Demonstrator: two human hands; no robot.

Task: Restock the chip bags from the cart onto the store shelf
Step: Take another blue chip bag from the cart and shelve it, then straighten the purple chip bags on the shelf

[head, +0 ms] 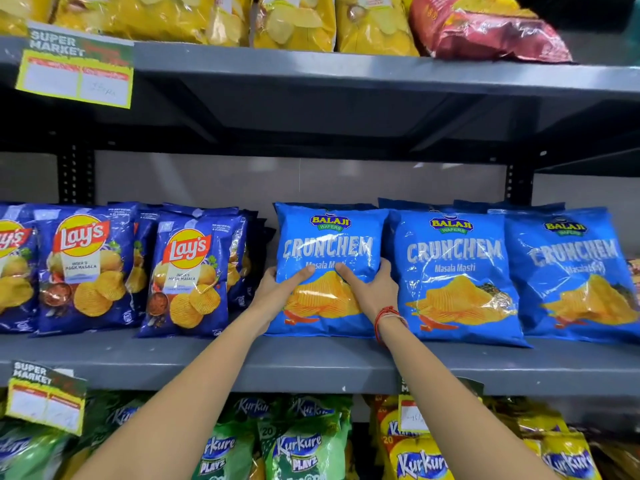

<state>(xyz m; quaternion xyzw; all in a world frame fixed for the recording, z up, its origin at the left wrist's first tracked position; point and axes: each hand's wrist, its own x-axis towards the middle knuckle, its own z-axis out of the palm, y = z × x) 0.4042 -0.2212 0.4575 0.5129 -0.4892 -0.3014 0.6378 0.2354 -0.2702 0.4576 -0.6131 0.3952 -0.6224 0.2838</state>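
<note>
A light-blue Crunchem chip bag point(329, 237) stands upright on the grey middle shelf point(311, 365). My left hand point(280, 287) grips its left edge, thumb across the front. My right hand point(372, 285) grips its right edge, thumb on the front, with a red thread at the wrist. Two more Crunchem bags point(453, 271) point(575, 271) stand in a row to its right, with others behind them. The cart is out of view.
Dark-blue Lay's bags point(188, 271) fill the shelf's left part, with a narrow gap beside the held bag. Yellow chip bags point(294, 19) and a red bag point(485, 29) sit on the shelf above. Green and yellow Kurkure bags point(298, 448) fill the shelf below. Price tags point(74, 69) hang from shelf edges.
</note>
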